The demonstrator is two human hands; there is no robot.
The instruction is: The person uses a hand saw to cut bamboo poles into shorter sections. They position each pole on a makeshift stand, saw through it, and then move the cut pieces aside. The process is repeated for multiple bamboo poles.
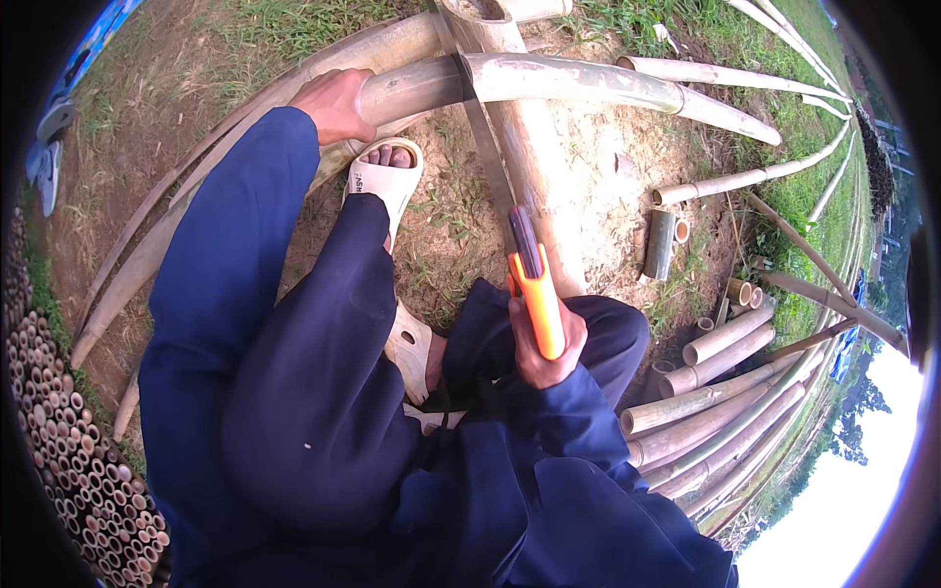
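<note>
My left hand (335, 104) is closed around a thick bamboo pole (578, 78) that lies crosswise over another bamboo pole (549, 186). The fingers are partly hidden behind the pole. My right hand (551, 351) grips the orange handle of a hand saw (537, 299). From the handle, the long thin blade runs away from me and crosses the held pole just right of my left hand. How deep the blade sits in the bamboo I cannot tell. Near the left hand, my sandalled foot (384, 181) rests beside the pole.
More long bamboo poles (127, 265) curve along the left. Several cut lengths (730, 343) lie piled at the right, with a short piece (660, 245) on the soil. Stacked bamboo tubes (74, 441) fill the lower left. Long poles (755, 176) stretch across the grass.
</note>
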